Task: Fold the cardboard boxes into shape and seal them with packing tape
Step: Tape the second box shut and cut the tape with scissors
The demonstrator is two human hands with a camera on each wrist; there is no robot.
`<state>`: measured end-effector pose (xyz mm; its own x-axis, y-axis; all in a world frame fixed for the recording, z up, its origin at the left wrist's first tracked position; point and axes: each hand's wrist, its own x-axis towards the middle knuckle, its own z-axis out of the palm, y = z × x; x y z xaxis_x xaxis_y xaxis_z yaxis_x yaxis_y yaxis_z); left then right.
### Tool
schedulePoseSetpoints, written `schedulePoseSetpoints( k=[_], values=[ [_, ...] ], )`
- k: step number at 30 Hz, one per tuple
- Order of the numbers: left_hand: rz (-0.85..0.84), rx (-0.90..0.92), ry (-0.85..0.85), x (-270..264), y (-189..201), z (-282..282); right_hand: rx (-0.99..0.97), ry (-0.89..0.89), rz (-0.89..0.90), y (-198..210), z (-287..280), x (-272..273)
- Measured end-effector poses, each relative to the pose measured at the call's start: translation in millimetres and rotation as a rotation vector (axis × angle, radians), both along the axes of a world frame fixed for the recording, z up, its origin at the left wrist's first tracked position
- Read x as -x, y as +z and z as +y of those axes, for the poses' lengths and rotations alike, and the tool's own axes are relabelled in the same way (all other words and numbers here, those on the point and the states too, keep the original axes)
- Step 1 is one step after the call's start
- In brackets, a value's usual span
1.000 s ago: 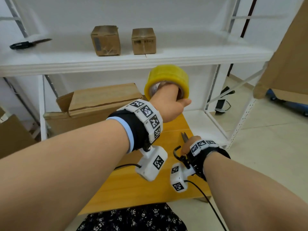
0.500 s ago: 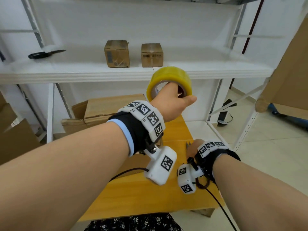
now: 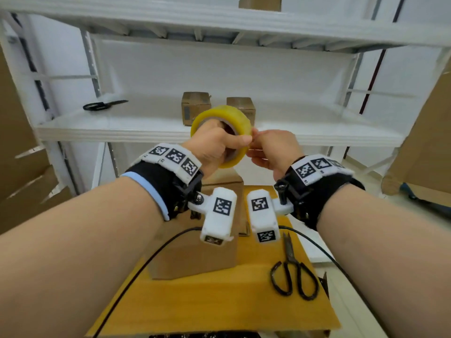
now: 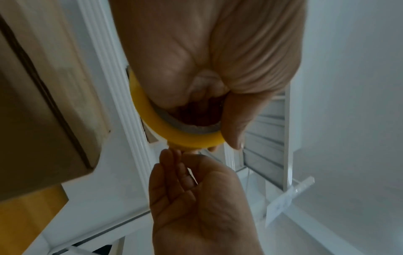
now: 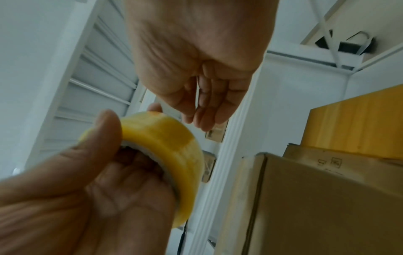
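My left hand (image 3: 217, 147) grips a yellow roll of packing tape (image 3: 227, 118), fingers through its core and thumb on the outer face, raised in front of the shelf. My right hand (image 3: 266, 147) is beside it, fingers nearly straight, fingertips (image 5: 202, 120) at the roll's (image 5: 174, 146) outer surface. Whether they pinch a tape end is not visible. A folded brown cardboard box (image 3: 195, 250) stands on the wooden table (image 3: 219, 311) below both wrists. In the left wrist view the roll (image 4: 174, 134) sits over my right hand's fingers (image 4: 174, 163).
Black-handled scissors (image 3: 292, 274) lie on the table right of the box. Two small cardboard boxes (image 3: 195, 103) and another pair of scissors (image 3: 102, 104) sit on the white shelf (image 3: 97, 132) behind. Flat cardboard leans at both sides.
My right hand has risen from the table to the tape roll, and the scissors it held now lie on the table. The left hand stays raised with the roll.
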<state>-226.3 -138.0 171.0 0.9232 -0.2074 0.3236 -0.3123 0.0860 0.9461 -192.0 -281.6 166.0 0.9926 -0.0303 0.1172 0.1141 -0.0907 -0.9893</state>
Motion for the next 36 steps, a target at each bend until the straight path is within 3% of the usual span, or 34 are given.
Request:
schedulePoseSetpoints(
  k=[6, 11, 16, 22, 25, 29, 32, 36],
  values=[
    [0.098, 0.149, -0.108, 9, 1, 30, -0.094, 0.269, 0.042, 6, 14, 20],
    [0.1, 0.173, -0.01, 7, -3, 42, -0.019, 0.454, 0.073, 6, 17, 19],
    [0.09, 0.148, 0.03, 10, -4, 41, 0.134, 0.415, -0.002, 6, 16, 11],
    [0.141, 0.039, 0.041, 13, 0, 44, 0.099, 0.362, -0.071, 12, 12, 5],
    [0.2, -0.054, 0.2, 16, 6, 51, 0.1, 0.321, -0.069, 14, 10, 4],
    [0.095, -0.217, 0.445, 11, 17, 54, 0.07, 0.31, -0.046, 10, 8, 5],
    [0.061, -0.373, 0.353, 11, 19, 54, 0.034, 0.316, -0.055, 8, 8, 8],
    [0.16, -0.429, 0.18, 12, 13, 58, -0.058, 0.338, -0.046, 10, 7, 9]
  ],
)
